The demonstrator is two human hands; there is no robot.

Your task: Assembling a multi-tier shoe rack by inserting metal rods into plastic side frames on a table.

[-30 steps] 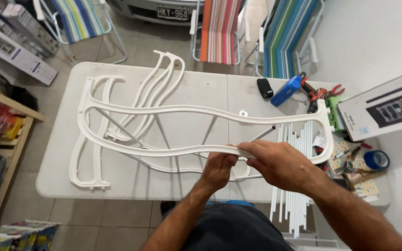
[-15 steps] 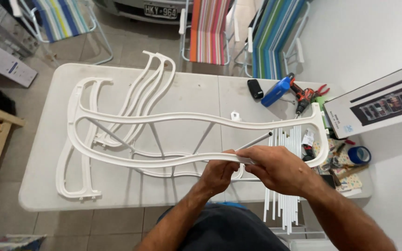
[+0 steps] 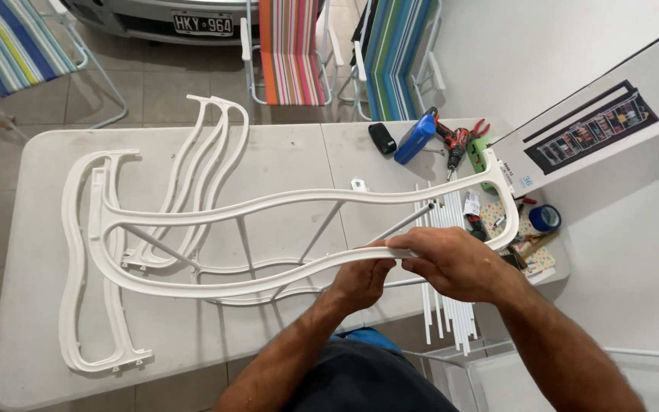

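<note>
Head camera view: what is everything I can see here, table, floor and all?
wavy plastic frame: one, white, on the table, near rail held by both hands
spare wavy frames: several, white, flat behind it
thin rods: a bundle, white, at the table's right edge
table: one, white
cordless drill: one, blue, far right of table
pliers: one, red-handled, beside the drill
tape roll: one, blue, right edge
long box: one, white, right
folding chairs: three, striped, behind the table
left hand: gripping the rail
right hand: gripping the rail
</note>
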